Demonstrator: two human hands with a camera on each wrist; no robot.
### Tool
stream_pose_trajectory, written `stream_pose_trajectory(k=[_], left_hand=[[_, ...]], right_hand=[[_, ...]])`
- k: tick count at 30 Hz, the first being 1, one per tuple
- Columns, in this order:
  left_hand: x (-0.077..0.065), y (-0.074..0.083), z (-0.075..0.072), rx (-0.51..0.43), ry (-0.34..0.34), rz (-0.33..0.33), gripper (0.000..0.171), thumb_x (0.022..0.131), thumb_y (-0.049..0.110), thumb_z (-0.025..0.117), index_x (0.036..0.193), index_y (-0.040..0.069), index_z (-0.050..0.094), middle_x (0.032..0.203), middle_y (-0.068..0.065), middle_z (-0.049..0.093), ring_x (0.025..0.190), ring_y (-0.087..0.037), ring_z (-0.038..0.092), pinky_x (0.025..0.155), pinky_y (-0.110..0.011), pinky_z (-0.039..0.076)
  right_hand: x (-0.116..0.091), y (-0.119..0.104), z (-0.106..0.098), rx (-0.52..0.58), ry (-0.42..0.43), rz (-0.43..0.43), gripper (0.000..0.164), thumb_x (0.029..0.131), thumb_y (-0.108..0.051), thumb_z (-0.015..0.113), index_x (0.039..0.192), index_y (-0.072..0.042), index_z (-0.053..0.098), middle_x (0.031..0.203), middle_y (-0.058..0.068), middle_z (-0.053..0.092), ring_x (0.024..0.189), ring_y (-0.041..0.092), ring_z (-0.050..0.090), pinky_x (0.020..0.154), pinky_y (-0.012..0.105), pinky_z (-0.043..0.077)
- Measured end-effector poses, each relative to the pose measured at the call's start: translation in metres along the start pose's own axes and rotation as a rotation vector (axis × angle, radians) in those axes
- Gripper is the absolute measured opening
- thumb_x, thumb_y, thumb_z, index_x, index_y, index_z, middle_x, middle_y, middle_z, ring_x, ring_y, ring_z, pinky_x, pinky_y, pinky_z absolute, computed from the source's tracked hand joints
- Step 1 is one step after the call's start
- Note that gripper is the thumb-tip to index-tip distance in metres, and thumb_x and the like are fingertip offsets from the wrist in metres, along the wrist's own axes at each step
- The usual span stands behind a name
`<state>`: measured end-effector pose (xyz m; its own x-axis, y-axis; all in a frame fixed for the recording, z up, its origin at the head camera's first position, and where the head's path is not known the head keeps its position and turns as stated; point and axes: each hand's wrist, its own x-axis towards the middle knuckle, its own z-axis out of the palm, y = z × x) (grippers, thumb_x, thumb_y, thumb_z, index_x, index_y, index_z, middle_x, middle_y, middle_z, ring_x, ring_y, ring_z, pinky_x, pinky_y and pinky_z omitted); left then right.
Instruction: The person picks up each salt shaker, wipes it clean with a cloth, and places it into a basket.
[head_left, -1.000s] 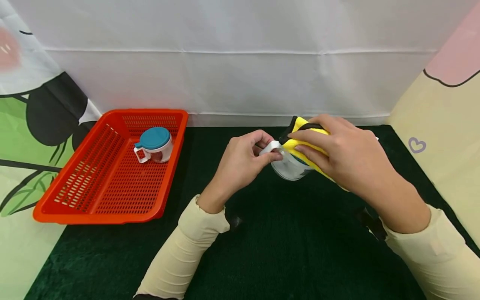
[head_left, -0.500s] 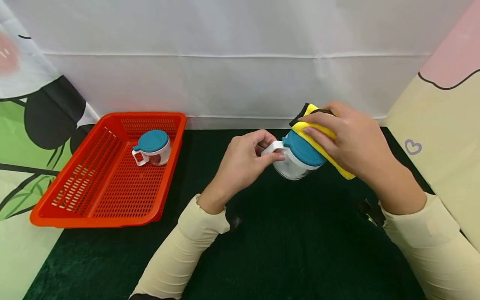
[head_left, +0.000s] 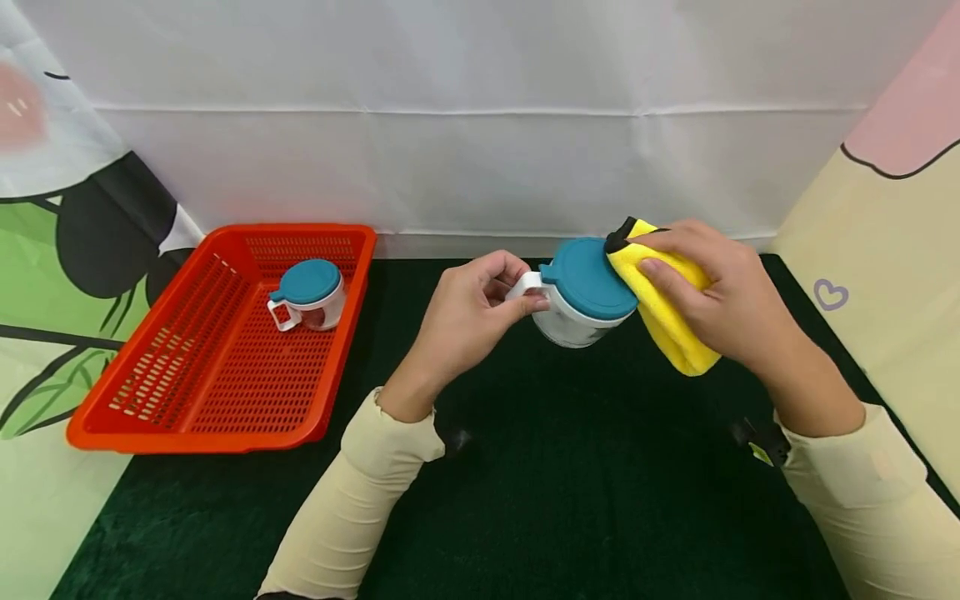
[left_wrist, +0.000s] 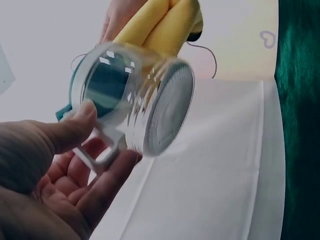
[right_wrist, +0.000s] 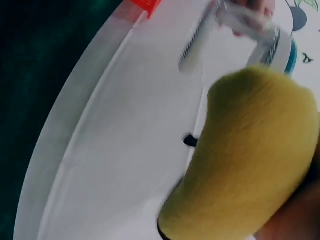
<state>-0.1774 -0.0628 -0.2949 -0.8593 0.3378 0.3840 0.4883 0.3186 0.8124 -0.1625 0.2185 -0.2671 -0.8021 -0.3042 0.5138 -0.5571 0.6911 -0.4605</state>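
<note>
My left hand (head_left: 468, 321) pinches the white handle of a clear jar (head_left: 573, 325) with a blue lid (head_left: 592, 279), holding it tilted above the dark cloth. In the left wrist view the jar's ribbed clear base (left_wrist: 170, 110) faces the camera, and the thumb lies over the handle. My right hand (head_left: 723, 292) grips a folded yellow cloth (head_left: 671, 321) with black edging, whose corner meets the lid's right rim. The yellow cloth (right_wrist: 250, 155) fills much of the right wrist view and hides most of the right hand there.
To the left stands a red perforated basket (head_left: 198, 442). Inside it, near the back right, sits a similar handled jar (head_left: 322, 312) with a blue lid. Dark green cloth (head_left: 555, 500) covers the table. A white curtain (head_left: 480, 167) hangs behind.
The yellow cloth has slid off the top of the lid to its right side, baring the blue lid. The left hand and jar have shifted slightly left.
</note>
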Motion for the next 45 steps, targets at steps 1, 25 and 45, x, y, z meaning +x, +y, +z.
stream_pose_trajectory(k=[1,25,45], left_hand=[[0.0,-0.001,0.0,0.001,-0.019,0.011,0.017,0.092,0.013,0.081,0.103,0.011,0.068,0.098,0.003,0.071,0.081,-0.014,0.065,0.078,-0.03,0.059],[0.0,0.0,0.004,0.059,-0.022,-0.019,0.018,0.092,0.018,0.081,0.103,0.011,0.069,0.097,0.003,0.071,0.079,-0.012,0.065,0.073,-0.029,0.058],[-0.002,-0.002,0.006,0.148,0.071,-0.049,0.02,0.091,0.022,0.082,0.102,0.011,0.069,0.09,0.003,0.07,0.074,-0.014,0.06,0.066,-0.029,0.055]], right_hand=[[0.004,0.002,-0.001,0.019,-0.027,0.009,0.025,0.103,-0.018,0.066,0.127,-0.013,0.072,0.118,0.005,0.066,0.083,0.019,0.053,0.066,0.027,0.046],[-0.001,-0.011,0.0,-0.158,-0.094,0.009,0.031,0.103,-0.027,0.065,0.133,-0.019,0.07,0.116,0.009,0.063,0.084,0.026,0.054,0.065,0.043,0.047],[-0.013,-0.03,0.019,-0.312,-0.004,-0.187,0.04,0.094,-0.022,0.078,0.133,-0.021,0.07,0.118,0.016,0.063,0.097,0.034,0.06,0.064,0.048,0.057]])
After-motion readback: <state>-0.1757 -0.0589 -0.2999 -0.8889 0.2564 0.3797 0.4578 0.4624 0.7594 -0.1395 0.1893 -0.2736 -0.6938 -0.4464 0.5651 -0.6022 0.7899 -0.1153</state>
